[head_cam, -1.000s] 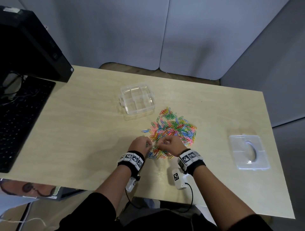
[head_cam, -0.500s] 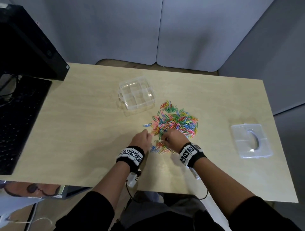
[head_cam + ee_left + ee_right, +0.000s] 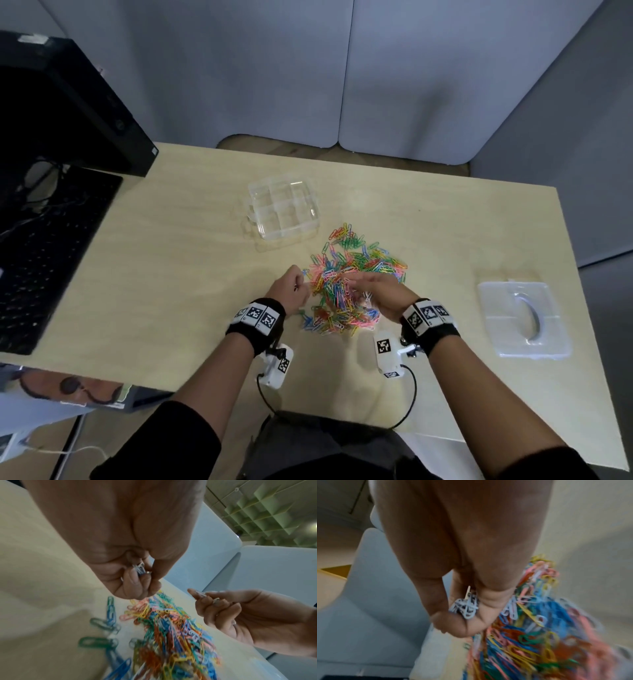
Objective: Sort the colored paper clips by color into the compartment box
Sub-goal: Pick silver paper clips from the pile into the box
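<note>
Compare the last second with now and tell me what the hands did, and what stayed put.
The right hand has lifted off the near edge of the pile of paper clips, carrying a bunch of white clips. The left hand still grips a few white clips at the pile's left edge. The compartment box is still empty, and its lid has not moved.

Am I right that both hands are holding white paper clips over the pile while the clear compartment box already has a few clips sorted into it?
Not quite: the compartment box is still empty, as the head view shows. The rest stands: the left hand and the right hand each hold white paper clips over the pile.
</note>
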Demonstrator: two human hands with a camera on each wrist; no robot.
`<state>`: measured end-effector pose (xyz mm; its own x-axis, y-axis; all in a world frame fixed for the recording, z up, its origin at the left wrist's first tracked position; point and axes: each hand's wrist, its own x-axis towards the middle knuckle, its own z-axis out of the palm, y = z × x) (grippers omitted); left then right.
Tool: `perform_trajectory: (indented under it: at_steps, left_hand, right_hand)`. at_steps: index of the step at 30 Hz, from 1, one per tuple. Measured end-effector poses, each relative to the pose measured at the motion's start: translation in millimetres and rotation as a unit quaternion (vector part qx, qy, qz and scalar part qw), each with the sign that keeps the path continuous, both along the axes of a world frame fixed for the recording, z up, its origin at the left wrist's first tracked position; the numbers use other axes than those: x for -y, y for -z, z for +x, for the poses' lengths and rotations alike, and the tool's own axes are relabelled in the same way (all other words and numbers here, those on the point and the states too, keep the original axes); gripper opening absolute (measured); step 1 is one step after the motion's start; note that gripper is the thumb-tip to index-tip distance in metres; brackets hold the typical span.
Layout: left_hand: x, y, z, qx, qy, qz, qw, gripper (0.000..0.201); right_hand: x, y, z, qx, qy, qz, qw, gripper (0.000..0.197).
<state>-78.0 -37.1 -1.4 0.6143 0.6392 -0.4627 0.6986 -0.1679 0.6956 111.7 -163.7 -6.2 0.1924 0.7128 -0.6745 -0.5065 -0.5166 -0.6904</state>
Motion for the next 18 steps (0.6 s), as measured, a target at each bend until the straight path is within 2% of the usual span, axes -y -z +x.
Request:
perform_trajectory:
  at_steps: [3,5,10,14,16,18]
  left_hand:
    - [-7.4,-12.8,9.2,0.034,-0.025,0.009,0.999,0.018]
    - [-13.2,-17.5,12.5,0.054,-0.031,-0.002,0.998,0.017]
    - [-48.0,-33.2,35.3,0.069,-0.06,-0.006,0.996,0.013]
    - [-92.3,-33.9,70.1,0.052,-0.118,0.028,0.991,0.011]
    - [-112.3,-28.1,88.1,0.028,-0.112,0.054,0.992,0.005]
    - [-127.9,-19.0,102.9,0.0,-0.1,0.076,0.992,0.008]
  right_hand:
    - [-18.1,-18.4,12.3,-0.071,-0.006,0.038,0.997,0.029]
    - [-32.4,-29.2,15.7,-0.086,0.014,0.054,0.995,0.031]
    - [-78.6,-33.9,28.9,0.014,0.02,0.022,0.999,0.016]
    - [-108.0,-41.1,36.6,0.073,0.043,0.006,0.996,0.021]
    - [-121.0,-39.8,39.7,0.076,0.053,0.007,0.996,0.021]
    - [-131.9,-36.4,43.9,0.093,0.05,0.004,0.994,0.019]
